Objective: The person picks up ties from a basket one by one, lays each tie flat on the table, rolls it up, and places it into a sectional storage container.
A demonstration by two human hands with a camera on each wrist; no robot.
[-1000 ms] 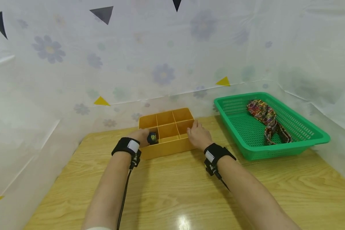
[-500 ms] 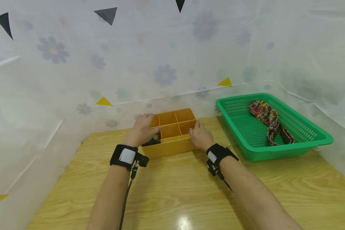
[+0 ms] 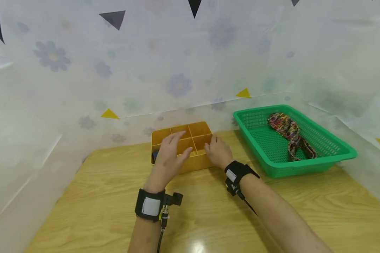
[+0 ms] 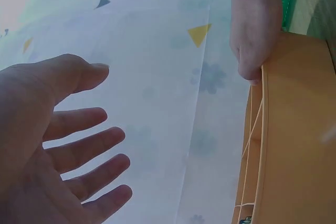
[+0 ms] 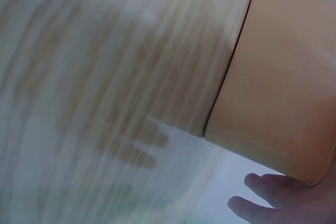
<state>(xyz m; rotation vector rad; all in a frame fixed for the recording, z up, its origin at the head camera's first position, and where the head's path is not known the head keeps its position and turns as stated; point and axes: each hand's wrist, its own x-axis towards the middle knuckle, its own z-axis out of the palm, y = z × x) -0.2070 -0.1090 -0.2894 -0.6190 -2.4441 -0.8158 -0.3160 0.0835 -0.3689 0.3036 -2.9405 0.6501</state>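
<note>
Two hands are at the yellow box (image 3: 190, 147): the right hand (image 3: 217, 151) holds its corner steady, and the left hand (image 3: 171, 156) hovers above, fingers spread, holding nothing.

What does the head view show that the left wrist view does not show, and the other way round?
Only the head view shows the green basket with a patterned cloth inside it, the wooden table and both wristbands. Only the left wrist view shows the left hand's open palm from close, fingers spread, and the orange box's outer wall. Both show the orange box, the right hand at its edge, and the flowered sheet behind.
</note>
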